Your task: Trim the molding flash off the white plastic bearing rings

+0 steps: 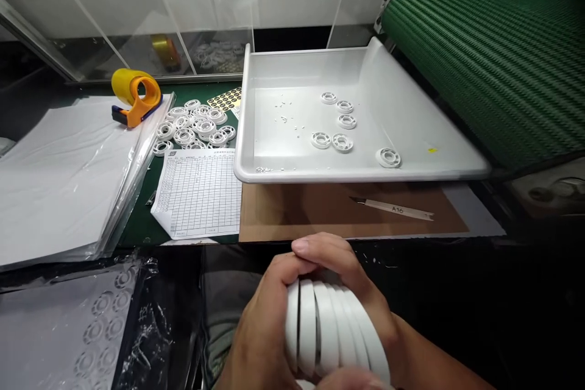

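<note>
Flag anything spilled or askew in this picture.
Tiny white bits lie scattered in the white tray like loose debris; a yellow scrap sits alone at its right. The printed form has its near left corner curled, not flat.

Smooth plastic is shown by the rings (328, 326) and glossy tray (297, 177), a ribbed surface by the green belt (479, 61).
</note>
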Motion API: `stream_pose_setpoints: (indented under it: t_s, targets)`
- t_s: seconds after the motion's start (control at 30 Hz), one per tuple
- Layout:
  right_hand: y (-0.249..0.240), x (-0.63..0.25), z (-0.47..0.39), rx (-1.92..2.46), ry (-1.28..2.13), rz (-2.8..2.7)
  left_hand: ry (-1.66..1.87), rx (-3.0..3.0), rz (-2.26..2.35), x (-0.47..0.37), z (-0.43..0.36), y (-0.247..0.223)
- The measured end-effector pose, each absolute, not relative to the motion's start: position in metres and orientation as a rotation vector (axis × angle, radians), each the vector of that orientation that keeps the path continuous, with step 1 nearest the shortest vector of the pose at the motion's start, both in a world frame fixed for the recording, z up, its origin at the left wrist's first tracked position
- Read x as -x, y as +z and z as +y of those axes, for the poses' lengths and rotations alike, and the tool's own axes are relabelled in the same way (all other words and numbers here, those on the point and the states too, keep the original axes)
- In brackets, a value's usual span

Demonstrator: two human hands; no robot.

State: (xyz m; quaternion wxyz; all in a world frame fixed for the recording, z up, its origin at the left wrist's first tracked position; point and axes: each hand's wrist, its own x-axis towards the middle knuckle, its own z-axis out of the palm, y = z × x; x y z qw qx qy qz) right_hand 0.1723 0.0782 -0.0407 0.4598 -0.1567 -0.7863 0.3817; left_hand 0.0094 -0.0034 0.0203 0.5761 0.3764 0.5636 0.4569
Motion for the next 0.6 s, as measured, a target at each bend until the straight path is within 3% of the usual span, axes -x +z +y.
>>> stream_pose_setpoints:
  t_s: [0.17,0.3,0.6]
  targets:
    - [-0.038,-0.167,0.087,0.363,0.813,-1.946,1.017,-0.739,1.074,-0.004,0.014,0.027]
    - [-0.043,-0.167,0.086,0.332,0.685,-2.01,0.992,-0.7,1.238,-0.006,0.019,0.029]
    - [-0.066,-0.168,0.077,0.331,0.973,-1.937,1.135,-0.447,1.325,-0.018,0.011,0.028]
